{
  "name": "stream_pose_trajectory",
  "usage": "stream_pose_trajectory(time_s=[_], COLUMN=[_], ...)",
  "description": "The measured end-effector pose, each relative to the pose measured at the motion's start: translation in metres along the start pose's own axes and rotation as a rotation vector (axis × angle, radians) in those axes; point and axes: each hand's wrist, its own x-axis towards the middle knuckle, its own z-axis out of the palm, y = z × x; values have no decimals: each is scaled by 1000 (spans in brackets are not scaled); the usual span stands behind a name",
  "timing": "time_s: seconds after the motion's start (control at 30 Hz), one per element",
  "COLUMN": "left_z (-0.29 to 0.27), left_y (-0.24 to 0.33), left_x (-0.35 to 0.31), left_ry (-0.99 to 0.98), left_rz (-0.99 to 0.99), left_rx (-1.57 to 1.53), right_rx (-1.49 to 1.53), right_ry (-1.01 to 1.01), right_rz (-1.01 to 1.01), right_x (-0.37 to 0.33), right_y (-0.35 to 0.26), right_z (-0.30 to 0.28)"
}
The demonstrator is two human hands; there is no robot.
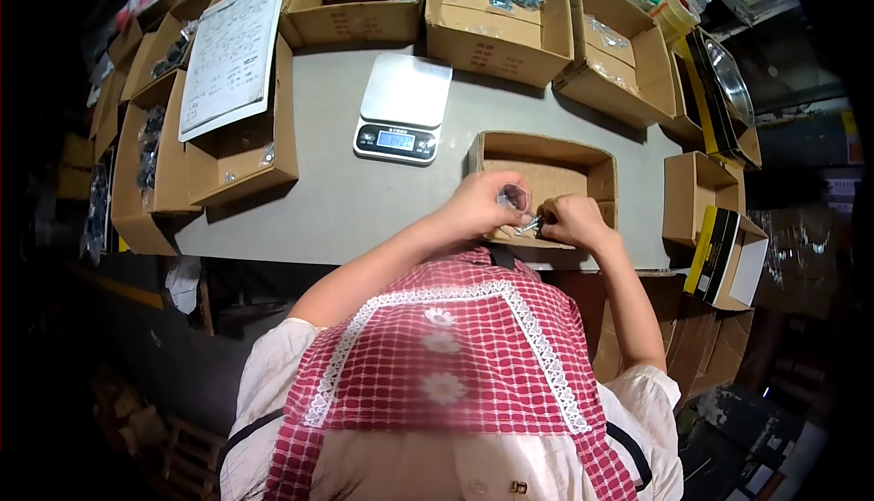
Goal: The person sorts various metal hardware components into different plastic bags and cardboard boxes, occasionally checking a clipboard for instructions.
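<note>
A shallow cardboard box [596, 164] stands at the table's near edge, and both my hands work over its near side. My left hand [478, 202] is closed round a small clear plastic bag [513, 198], whose mouth faces up. Just right of it, my right hand [575, 220] is closed, its fingertips pinched at several small silvery screws [531, 225]. The screws lie between the two hands, low in the box. My fingers hide part of them and the lower part of the bag.
A white digital scale [402, 109] with a lit display stands left of the box. Cardboard boxes ring the grey table [328, 146]; one [501, 46] holds bagged metal parts. A clipboard with a written sheet [232, 59] rests on the left boxes. Tape rolls [675, 16] sit back right.
</note>
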Motion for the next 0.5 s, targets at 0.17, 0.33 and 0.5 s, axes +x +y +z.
stream_pose_trajectory(time_s=[0.17,0.33,0.5], left_z=[0,0,0], left_y=[-2,-4,-3], left_x=[-1,0,-1], left_ry=[-3,5,2], left_rz=[47,57,61], left_rx=[3,65,-8], right_rx=[-30,-144,-163], right_ry=[215,156,117], right_rz=[-257,-191,-176], right_x=[3,8,9], right_y=[-2,-2,1], right_z=[1,14,14])
